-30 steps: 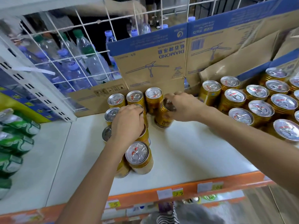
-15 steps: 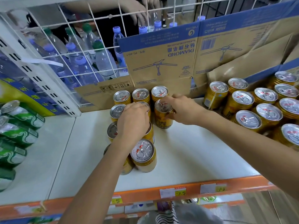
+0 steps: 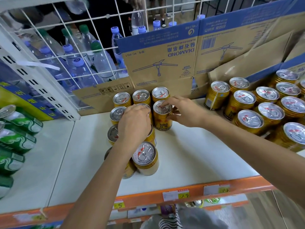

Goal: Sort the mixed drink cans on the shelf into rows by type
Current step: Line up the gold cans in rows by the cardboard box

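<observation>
covering two cans in the gold cluster [image 3: 145, 159], the left hand [image 3: 133, 126] lies curled over their tops; grip cannot be confirmed. right hand [image 3: 183, 111] pinches the rim of an upright gold can [image 3: 162, 121] on the shelf [image 3: 189, 154], just right of the left fingertips. ten cans counted in the cluster, one mostly behind the left forearm. further gold cans [image 3: 241, 103] beyond the right wrist run off frame.

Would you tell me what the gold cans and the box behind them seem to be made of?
The gold cans look like metal: glossy gold printed sides, bright silver pull-tab lids. The box looks like corrugated cardboard: matte brown, creased folds, blue print.
</observation>
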The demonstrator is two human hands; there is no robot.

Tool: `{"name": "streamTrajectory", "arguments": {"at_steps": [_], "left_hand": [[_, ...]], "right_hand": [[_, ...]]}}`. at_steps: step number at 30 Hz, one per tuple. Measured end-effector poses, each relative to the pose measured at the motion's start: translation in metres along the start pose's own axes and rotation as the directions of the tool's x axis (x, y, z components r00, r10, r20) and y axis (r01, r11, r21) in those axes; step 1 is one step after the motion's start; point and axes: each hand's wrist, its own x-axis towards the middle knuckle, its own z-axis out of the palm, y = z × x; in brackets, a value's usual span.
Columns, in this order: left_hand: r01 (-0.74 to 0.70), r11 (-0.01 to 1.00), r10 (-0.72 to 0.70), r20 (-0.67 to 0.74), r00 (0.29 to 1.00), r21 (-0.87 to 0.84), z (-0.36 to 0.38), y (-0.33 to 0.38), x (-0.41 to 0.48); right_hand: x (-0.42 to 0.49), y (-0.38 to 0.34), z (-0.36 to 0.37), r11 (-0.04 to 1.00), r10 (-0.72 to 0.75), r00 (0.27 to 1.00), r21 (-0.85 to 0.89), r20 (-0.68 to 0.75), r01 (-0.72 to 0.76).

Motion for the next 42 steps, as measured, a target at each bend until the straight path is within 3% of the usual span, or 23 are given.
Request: {"name": "streamTrajectory", "arguments": {"at_steps": [19, 30, 34, 38, 42], "left_hand": [[0.005, 1.0, -0.005, 0.006, 1.0, -0.028, 0.001, -0.001, -0.002], [0.047, 0.997, -0.047, 0.001, 0.999, -0.062, -0.013, 0.018, -0.007], [-0.108, 0.982, 0.106, -0.015, 0.994, -0.157, -0.017, 0.054, -0.006], [-0.231, 0.956, 0.245, 0.056, 0.968, -0.179, -0.004, 0.09, -0.002], [-0.271, 0.947, 0.297, 0.148, 0.943, -0.171, 0.017, 0.117, -0.001]], "right_hand": [[0.004, 0.002, 0.003, 1.0, 0.022, 1.0, 0.0, -0.015, -0.022], [-0.012, 0.005, -0.008, 0.999, 0.04, 0.998, -0.023, 0.056, -0.039], [-0.041, 0.018, -0.042, 0.97, 0.075, 0.987, -0.24, 0.142, -0.039], [-0.083, 0.036, -0.081, 0.92, 0.221, 0.949, -0.37, 0.226, -0.126], [-0.119, 0.055, -0.092, 0.779, 0.324, 0.914, -0.617, 0.246, -0.11]]}}
